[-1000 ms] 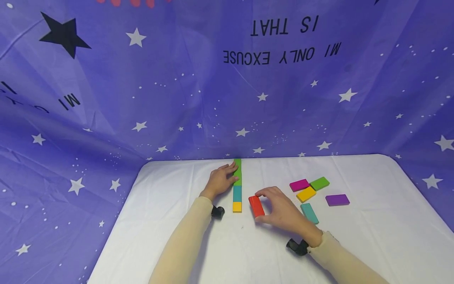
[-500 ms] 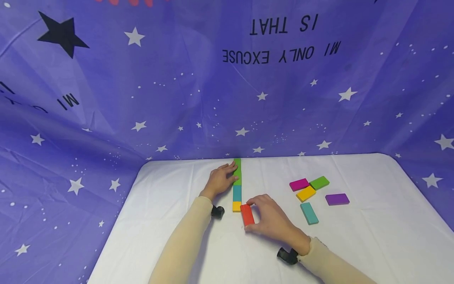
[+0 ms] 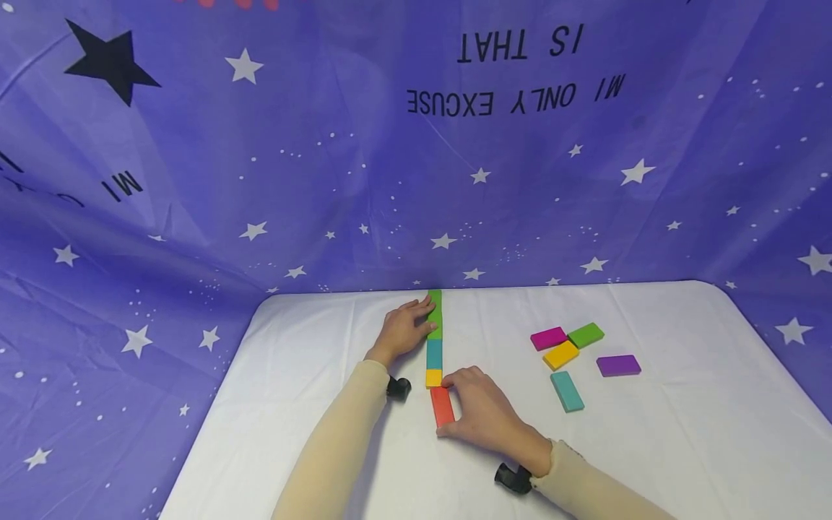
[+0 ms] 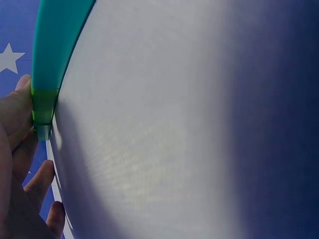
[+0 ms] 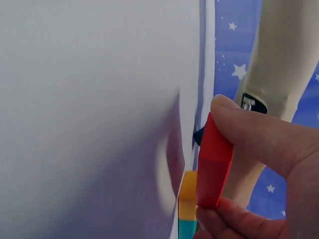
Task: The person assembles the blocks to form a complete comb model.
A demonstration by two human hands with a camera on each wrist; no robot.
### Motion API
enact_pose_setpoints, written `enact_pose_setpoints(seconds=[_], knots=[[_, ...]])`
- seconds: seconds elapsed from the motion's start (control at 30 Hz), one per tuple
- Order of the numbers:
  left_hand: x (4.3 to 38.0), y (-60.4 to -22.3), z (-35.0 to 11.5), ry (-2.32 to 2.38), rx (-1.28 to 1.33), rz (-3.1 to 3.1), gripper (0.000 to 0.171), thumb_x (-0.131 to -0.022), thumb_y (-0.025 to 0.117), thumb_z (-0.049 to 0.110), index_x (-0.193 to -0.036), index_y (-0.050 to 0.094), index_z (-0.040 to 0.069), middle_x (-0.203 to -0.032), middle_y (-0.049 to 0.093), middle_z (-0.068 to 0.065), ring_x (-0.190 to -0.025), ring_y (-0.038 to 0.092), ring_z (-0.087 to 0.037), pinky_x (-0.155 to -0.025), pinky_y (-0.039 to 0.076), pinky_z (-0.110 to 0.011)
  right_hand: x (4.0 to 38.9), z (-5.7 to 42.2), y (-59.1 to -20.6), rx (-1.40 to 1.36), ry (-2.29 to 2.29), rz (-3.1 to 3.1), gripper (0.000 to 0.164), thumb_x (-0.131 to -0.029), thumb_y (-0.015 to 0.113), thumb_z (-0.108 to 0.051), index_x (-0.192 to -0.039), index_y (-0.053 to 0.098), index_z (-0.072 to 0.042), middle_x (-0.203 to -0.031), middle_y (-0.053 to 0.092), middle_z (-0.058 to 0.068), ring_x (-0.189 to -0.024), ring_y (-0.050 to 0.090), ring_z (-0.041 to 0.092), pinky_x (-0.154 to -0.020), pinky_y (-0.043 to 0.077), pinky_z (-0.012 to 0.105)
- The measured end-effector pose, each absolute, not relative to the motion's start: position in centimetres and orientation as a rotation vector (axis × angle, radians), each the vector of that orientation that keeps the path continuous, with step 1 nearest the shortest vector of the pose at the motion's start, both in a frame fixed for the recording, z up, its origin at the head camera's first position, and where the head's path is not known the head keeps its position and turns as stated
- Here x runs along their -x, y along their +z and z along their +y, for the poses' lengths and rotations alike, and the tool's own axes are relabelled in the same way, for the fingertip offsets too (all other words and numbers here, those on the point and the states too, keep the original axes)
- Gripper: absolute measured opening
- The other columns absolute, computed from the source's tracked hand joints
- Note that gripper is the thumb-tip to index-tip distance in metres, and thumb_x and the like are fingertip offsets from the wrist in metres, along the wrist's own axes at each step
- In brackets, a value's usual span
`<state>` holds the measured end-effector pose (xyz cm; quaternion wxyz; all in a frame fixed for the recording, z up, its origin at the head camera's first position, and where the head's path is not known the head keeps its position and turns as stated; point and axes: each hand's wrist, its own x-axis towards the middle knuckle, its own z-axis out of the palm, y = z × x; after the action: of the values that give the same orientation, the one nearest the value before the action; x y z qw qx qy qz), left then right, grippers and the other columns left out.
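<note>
A straight row of blocks runs toward the table's far edge: green point(image 3: 436, 328), then teal point(image 3: 434, 354), then a yellow block point(image 3: 433, 378) at the near end. My left hand point(image 3: 403, 332) rests against the left side of the green part, its fingers fairly straight and touching it. Between thumb and fingertips my right hand point(image 3: 490, 412) pinches a red block point(image 3: 443, 406) by its two short ends. The red block lies just in front of the yellow one, slightly tilted. In the right wrist view the red block point(image 5: 214, 164) overlaps the yellow end point(image 5: 188, 191) of the row.
To the right lie several loose blocks: magenta point(image 3: 549, 339), green point(image 3: 586, 335), yellow point(image 3: 561, 355), teal point(image 3: 568, 391) and purple point(image 3: 619, 365). A white cloth point(image 3: 676, 448) covers the table. Behind it hangs a purple star-printed curtain point(image 3: 364, 180).
My right hand has carried the red block left and nearer, from the right of the row to just in front of its yellow end. The left hand has stayed in place.
</note>
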<state>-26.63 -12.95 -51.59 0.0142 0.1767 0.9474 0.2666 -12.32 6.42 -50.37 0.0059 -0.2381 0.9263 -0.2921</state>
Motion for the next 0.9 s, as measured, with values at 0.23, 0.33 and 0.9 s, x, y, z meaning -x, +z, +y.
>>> enact_pose_setpoints(seconds=[0.23, 0.33, 0.9], knots=[[26.6, -51.6, -13.0, 0.844, -0.562, 2.956, 0.051, -0.097, 0.066, 0.034, -0.143, 0.058, 0.015, -0.155, 0.045, 0.005, -0.143, 0.041, -0.023, -0.113, 0.031, -0.053, 12.0, 5.5, -50.5, 0.754, -0.829, 2.925, 0.068, -0.059, 0.095, -0.041, -0.109, 0.068, -0.005, -0.101, 0.066, 0.001, -0.099, 0.055, 0.02, -0.088, 0.049, 0.039], [26.6, -51.6, -13.0, 0.852, -0.557, 2.952, 0.051, -0.097, 0.066, 0.034, -0.143, 0.058, 0.015, -0.155, 0.045, 0.005, -0.143, 0.041, -0.023, -0.113, 0.03, -0.053, 12.0, 5.3, -50.7, 0.748, -0.794, 2.936, 0.068, -0.059, 0.095, -0.041, -0.109, 0.067, -0.005, -0.101, 0.066, 0.002, -0.098, 0.055, 0.02, -0.088, 0.049, 0.038], [26.5, -51.5, -13.0, 0.861, -0.557, 2.948, 0.051, -0.096, 0.067, 0.033, -0.143, 0.058, 0.014, -0.155, 0.045, 0.004, -0.143, 0.041, -0.024, -0.113, 0.03, -0.053, 11.7, 5.4, -51.1, 0.703, -0.791, 2.926, 0.066, -0.068, 0.091, -0.043, -0.116, 0.067, -0.005, -0.108, 0.067, 0.003, -0.102, 0.056, 0.02, -0.089, 0.051, 0.039]])
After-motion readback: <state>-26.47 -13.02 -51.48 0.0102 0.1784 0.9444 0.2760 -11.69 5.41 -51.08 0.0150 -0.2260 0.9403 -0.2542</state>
